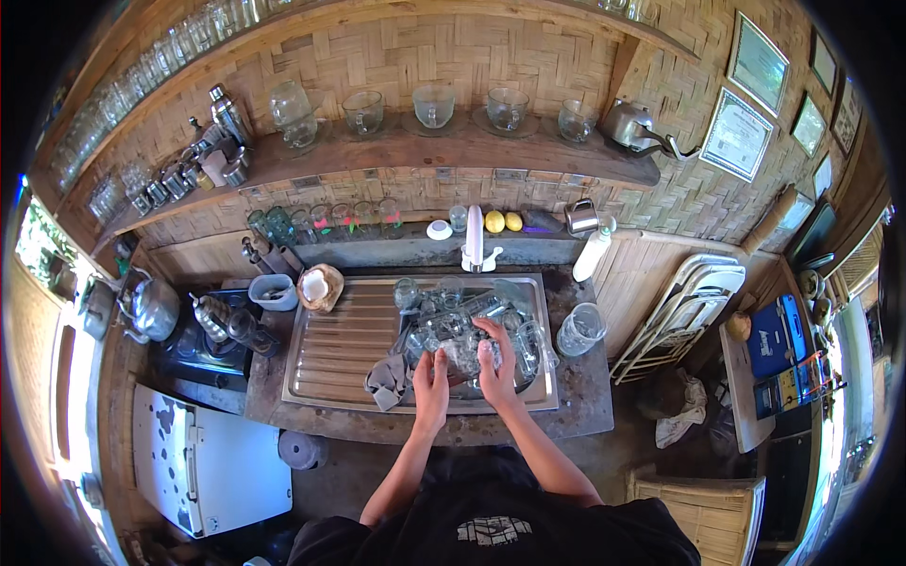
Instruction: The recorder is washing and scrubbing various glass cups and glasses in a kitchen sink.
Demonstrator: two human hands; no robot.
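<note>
Both my hands are over the basin of a stainless steel sink (340, 375), which is heaped with clear glassware (488, 304). Between my left hand (430, 385) and my right hand (499, 364) is a clear, shiny item (460, 357); whether it is a glass or a wrapped thing I cannot tell. The fingers of both hands are curved around its sides. A crumpled grey cloth (389, 382) lies left of my left hand, at the basin's edge. Behind the glassware stands a white faucet (474, 240). Right of the sink is a clear plastic tub (582, 329).
An opened coconut (320, 286) and a white plastic container (273, 291) stand at the sink's back left, near a gas stove (205, 361). A white spray bottle (593, 255) is at the back right. Above, a wooden shelf (425, 152) holds glass cups. Folded chairs (683, 311) lean at the right.
</note>
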